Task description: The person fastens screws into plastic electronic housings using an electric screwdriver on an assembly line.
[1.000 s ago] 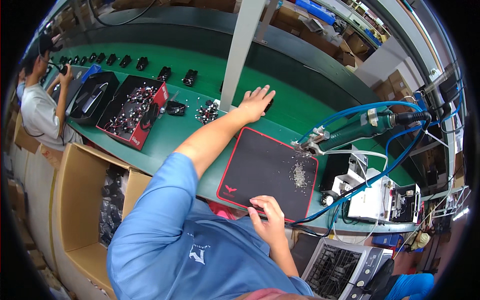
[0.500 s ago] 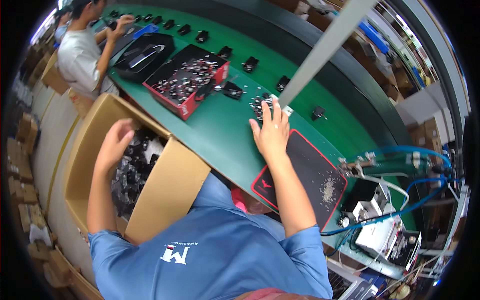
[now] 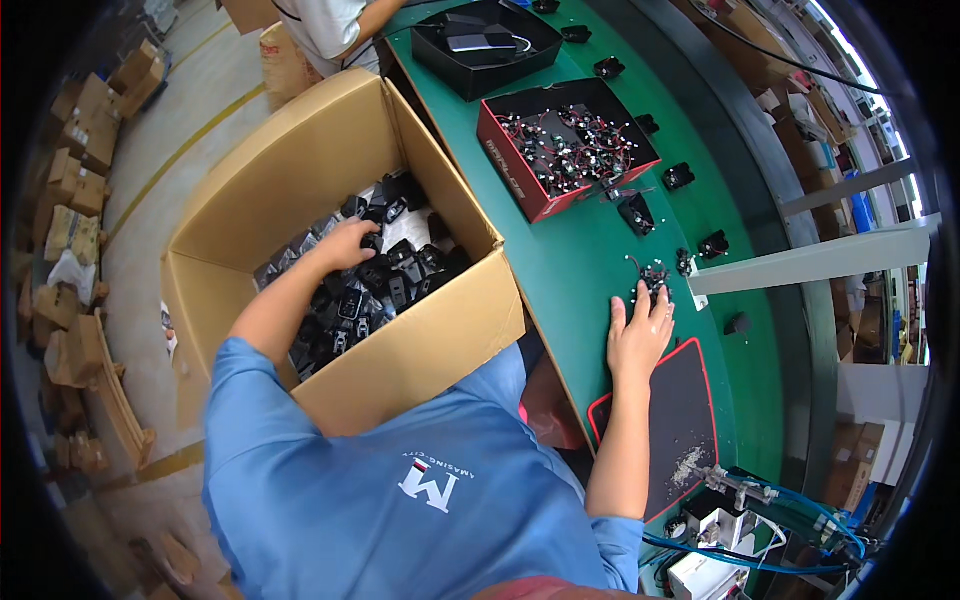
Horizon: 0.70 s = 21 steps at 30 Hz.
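We cannot tell whether our left hand (image 3: 350,245), black parts (image 3: 398,290) around it, grips anything; our right hand (image 3: 640,338) spreads open, wired pieces (image 3: 655,273) partly beneath it.

My blue shirt (image 3: 330,490) carries white print on the chest: one large block letter with a small red-and-dark patch at its corner, and a line of small capitals just above it. Pale capitals run along the outer wall of the red box (image 3: 514,186) on my bench (image 3: 570,290); a smaller pale mark sits on its adjoining side.
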Motion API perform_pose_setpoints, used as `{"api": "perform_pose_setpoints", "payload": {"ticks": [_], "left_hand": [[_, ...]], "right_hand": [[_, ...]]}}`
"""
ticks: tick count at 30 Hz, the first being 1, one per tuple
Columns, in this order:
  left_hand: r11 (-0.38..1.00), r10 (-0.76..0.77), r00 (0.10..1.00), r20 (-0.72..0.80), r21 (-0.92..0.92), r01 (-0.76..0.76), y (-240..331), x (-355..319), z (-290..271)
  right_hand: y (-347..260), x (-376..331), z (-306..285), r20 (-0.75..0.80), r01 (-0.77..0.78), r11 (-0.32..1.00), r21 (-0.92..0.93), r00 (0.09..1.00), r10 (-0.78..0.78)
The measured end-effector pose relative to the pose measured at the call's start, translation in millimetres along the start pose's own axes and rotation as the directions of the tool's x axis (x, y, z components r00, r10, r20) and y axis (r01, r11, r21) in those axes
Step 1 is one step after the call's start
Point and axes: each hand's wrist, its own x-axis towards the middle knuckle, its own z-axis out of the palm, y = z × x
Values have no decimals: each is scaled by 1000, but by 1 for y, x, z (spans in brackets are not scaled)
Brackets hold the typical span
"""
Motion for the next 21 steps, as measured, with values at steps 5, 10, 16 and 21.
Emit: {"api": "perform_pose_setpoints", "payload": {"ticks": [5, 10, 16, 21], "left_hand": [[999, 36, 999, -25, 17, -36, 4, 49, 80], [984, -65, 988, 138, -158, 87, 16, 60, 111], [996, -6, 955, 296, -79, 30, 42, 53, 106], [985, 141, 835, 532, 12, -174, 37, 72, 93]], "right_hand": [[-9, -24, -25, 37, -14, 972, 235, 999, 6], [1, -41, -31, -10, -48, 924, 380, 998, 56], [-1, -45, -27, -60, -67, 914, 400, 993, 99], [-2, -45, -28, -73, -79, 910, 408, 990, 119]]}}
